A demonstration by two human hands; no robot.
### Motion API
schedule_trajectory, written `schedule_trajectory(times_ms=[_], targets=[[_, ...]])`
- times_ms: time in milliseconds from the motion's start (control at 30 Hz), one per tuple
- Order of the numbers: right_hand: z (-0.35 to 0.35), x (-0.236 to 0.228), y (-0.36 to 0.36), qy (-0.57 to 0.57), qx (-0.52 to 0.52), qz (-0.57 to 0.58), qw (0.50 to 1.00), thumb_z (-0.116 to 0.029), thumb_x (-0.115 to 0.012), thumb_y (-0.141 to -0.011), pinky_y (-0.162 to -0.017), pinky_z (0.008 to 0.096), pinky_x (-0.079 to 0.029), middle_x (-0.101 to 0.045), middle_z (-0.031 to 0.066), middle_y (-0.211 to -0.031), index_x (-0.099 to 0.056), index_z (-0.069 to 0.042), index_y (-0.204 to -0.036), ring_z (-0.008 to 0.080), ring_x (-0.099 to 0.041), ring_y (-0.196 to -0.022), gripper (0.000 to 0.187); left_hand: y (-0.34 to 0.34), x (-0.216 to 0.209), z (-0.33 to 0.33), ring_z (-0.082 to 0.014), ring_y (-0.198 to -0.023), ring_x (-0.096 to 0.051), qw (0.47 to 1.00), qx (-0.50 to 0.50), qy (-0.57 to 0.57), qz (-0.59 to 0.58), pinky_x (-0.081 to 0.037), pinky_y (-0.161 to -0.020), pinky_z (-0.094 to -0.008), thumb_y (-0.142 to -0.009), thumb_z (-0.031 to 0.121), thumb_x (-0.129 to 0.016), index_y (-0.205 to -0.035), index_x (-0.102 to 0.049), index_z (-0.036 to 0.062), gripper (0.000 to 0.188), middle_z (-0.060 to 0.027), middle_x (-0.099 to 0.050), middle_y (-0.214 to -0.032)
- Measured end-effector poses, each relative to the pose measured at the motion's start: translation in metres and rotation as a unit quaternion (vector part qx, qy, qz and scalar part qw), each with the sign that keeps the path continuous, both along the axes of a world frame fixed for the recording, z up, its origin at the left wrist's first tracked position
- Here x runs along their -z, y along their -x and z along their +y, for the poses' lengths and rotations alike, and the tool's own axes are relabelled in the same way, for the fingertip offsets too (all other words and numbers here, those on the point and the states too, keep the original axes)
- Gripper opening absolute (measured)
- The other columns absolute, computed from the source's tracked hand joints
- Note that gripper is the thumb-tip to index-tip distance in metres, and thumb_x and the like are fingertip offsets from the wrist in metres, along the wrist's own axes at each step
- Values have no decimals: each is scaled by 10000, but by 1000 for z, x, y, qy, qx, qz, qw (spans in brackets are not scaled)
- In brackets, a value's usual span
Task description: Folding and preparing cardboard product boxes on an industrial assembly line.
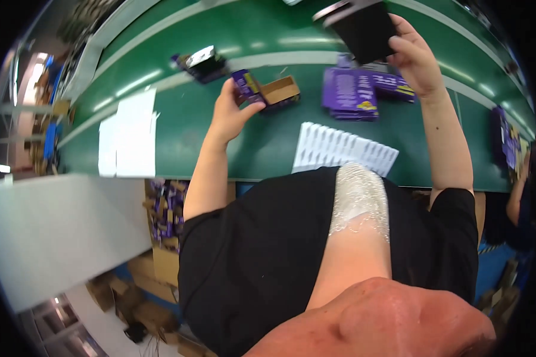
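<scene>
My left hand (225, 117) grips the end of a small purple carton (248, 87) on the green bench. The carton is open, and its brown cardboard inside shows. Raised at the far right, my right hand (421, 64) pinches a flat black rectangular piece (364, 34) by its right edge. A paler, blurred part projects from its top left; I cannot make out its exact kind. Below that piece lies a stack of flat purple cartons (350, 94). Beyond my left hand sits another purple carton with a shiny dark item (202, 60), blurred.
White printed sheets (339, 147) lie fanned out near my body. More white paper (128, 137) is on the left of the green bench (184, 131). Purple cartons (506, 140) stand at the right rim by another person's arm (520, 190). Below the bench, a brown box holds purple cartons (168, 208).
</scene>
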State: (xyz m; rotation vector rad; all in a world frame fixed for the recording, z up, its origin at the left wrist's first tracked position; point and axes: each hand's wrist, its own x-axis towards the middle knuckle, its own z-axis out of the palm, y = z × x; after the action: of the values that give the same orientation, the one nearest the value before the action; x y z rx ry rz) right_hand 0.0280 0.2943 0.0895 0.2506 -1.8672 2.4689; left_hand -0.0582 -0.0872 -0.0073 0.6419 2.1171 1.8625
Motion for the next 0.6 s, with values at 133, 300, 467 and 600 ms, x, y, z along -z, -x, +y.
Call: schedule_trajectory(times_ms=[133,300,467,600], targets=[[-110,18,19,-179,-8,103,978,-43,-647,-876,-947,334,-486,-574,163,-1278,-468,-72,-1386,249,-596,-1077,541,-10,15,-39,-225,-1039,-627,999,-36,14,-3,-495,-951,-332,-752,-77,-750,-1313,-469,8,633,-154,-614,-1200],[-171,64,35,-253,-69,116,958,35,-628,-840,-955,326,-477,-574,119,-1301,-498,-67,-1361,232,-588,-1094,547,-16,24,-73,-223,-1040,-626,999,-20,-18,-20,-498,-949,-332,-736,-65,-757,-1324,-463,11,662,-153,-618,-1193],[-192,69,36,-408,-67,180,892,12,-635,-837,-940,336,-489,-581,102,-1287,-511,-74,-1339,246,-601,-1079,524,-22,19,-84,-221,-1063,-617,1000,21,-15,-10,-496,-951,-329,-729,-64,-755,-1340,-455,27,686,-157,-605,-1230],[-200,68,26,-477,-49,190,857,-26,-659,-837,-912,336,-503,-597,106,-1258,-541,-79,-1293,270,-623,-1036,474,-29,19,-72,-225,-1081,-609,999,22,14,26,-495,-953,-329,-734,-55,-754,-1353,-443,43,699,-167,-579,-1275]])
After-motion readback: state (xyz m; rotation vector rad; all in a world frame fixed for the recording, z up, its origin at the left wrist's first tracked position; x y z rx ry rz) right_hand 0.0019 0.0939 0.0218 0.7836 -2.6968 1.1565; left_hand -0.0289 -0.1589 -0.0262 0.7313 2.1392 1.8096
